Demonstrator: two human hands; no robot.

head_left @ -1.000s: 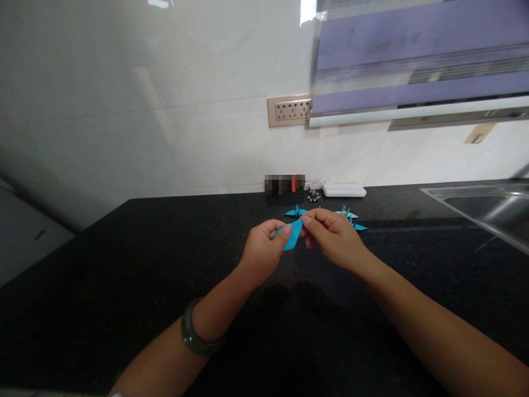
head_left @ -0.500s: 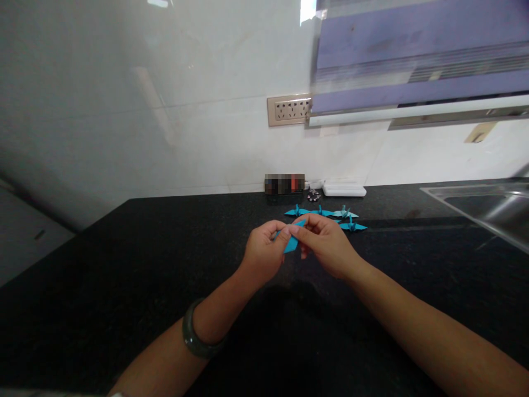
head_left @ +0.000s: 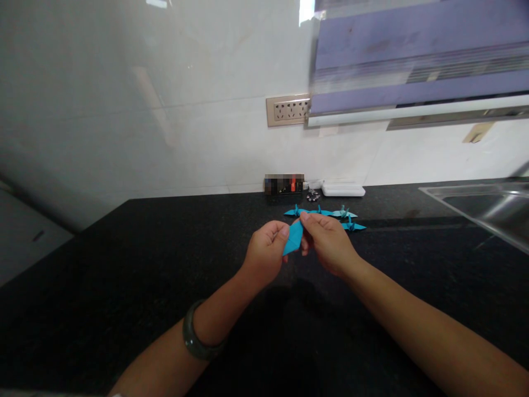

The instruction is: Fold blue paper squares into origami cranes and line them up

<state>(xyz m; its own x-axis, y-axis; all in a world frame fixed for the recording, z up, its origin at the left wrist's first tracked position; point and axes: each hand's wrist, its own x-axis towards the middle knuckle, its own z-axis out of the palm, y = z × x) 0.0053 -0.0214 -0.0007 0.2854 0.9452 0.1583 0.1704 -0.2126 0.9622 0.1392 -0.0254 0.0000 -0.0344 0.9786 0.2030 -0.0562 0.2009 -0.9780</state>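
A piece of folded blue paper [head_left: 293,237] is held between my two hands above the dark countertop. My left hand [head_left: 266,249] pinches its left side, thumb on top. At the paper's upper right corner, my right hand [head_left: 330,242] grips with thumb and fingers. Just behind the hands stand several folded paper cranes; a blue crane [head_left: 296,211] is at the left of the back row and a paler crane [head_left: 344,212] at its right. Another blue crane [head_left: 351,226] sits nearer, partly covered by my right hand.
Against the wall are a black box [head_left: 284,184], partly blurred out, a small beaded item [head_left: 313,196] and a white flat object [head_left: 343,189]. A steel sink [head_left: 487,209] lies to the right. A socket panel [head_left: 288,111] is on the tiled wall. The black countertop [head_left: 165,248] runs underneath.
My right thumb has moved away from the left thumb, up to the paper's upper right corner. More of the folded paper's face shows between the hands now.
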